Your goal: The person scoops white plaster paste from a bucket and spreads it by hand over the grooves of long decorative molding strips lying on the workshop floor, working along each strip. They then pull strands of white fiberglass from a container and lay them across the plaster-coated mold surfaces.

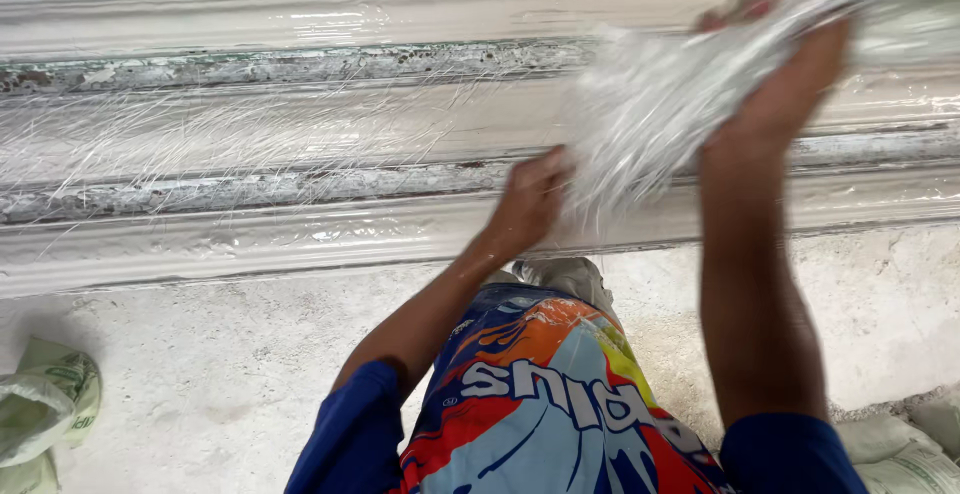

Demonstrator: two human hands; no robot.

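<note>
— What is the person working at just now?

— They are pulling apart a bundle of white glass fibre (660, 104) over a long, wet, ridged mould (300, 14). The right hand (790, 84) is holding the bundle up, fingers closed around its upper end. The left hand (530, 199) is gripping the lower fringe, fingers curled tight on a tuft, seemingly teasing strands loose.

— And where is the fibre ending up?

— Loose strands (220, 139) are already lying scattered across the middle ridge of the mould, to the left of the hands. The bundle itself is hanging above the right part, not touching it as far as I can tell.

— What is the next move asking for?

— I'm judging that it needs a light, even pull, so that the tuft is coming away thin rather than in a clump, and a spread over the bare, glossy stretch.

— Any packages about?

— A pale green woven sack (45, 404) is slumping on the concrete floor (220, 374) at the lower left, and whitish sacks (905, 454) are lying at the lower right. Their markings are too small to make out.
</note>
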